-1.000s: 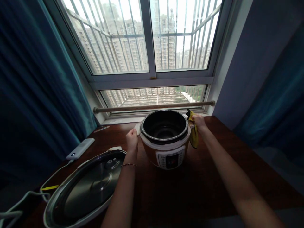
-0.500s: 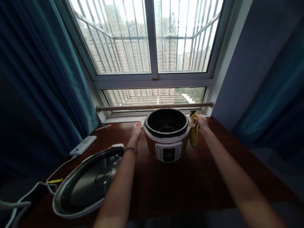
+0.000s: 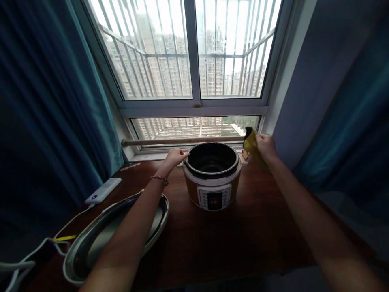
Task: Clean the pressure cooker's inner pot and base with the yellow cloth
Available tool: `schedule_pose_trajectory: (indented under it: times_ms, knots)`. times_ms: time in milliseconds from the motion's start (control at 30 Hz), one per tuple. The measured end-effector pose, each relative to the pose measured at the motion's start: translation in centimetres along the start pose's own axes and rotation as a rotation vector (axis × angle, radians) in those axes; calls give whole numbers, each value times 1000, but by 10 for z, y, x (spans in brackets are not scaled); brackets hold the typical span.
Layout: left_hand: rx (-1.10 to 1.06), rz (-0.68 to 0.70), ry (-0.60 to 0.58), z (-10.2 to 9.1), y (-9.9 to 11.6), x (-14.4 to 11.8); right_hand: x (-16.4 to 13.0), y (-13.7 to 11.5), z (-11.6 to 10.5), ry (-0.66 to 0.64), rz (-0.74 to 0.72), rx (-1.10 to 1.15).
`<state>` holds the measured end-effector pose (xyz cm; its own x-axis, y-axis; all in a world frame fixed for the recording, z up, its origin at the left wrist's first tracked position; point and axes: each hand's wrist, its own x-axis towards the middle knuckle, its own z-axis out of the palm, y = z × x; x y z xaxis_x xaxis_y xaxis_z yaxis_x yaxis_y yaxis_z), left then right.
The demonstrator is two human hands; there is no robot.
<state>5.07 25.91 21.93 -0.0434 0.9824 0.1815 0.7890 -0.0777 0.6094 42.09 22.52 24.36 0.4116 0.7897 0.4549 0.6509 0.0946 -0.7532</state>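
Head view puts the cooker [image 3: 212, 174] at the middle of the frame, standing upright on the table [image 3: 261, 235] just below the window [image 3: 194, 61], its panel turned toward you. It has no lid on, so the dark inner pot is open to the top; the lid [image 3: 91, 247] lies flat at the lower left, partly hidden under your left forearm, well apart from the cooker.

Your left hand [image 3: 175, 156] rests at the cooker's left rim, fingers loosely spread and pointing right, touching or just beside the edge; it grips nothing that you can see, and seems set there to steady the body. Your left arm runs up from the lower left, a thin bracelet on the wrist.

Your right hand [image 3: 265, 145] is closed on a yellow cloth [image 3: 253, 147], bunched in the fingers and lifted just right of the rim, above the cooker's right handle and clear of the pot. The cloth hangs a little below the fist. Your right arm reaches in from the lower right, nearly straight.

At the left, 1 white power bank [image 3: 102, 190] lies on the table with a cable trailing toward the lower left corner.
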Motion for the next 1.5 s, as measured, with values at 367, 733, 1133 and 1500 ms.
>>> schedule_pose_trajectory:
  times_ms: [367, 733, 1133, 1500]
  knots:
    - [-71, -105, -203, 14, -14, 16, -25, -37, 45, -452, -96, -681]
    - [-199, -119, -253, 12, -11, 12, -1, -27, 62, -566, -6, -626]
    - [-242, -77, -140, 6, -3, 4, 4, -17, 60, -512, 132, -316]
    - [-370, -41, -14, -34, 42, 9, 34, -59, 23, -475, 194, -112]
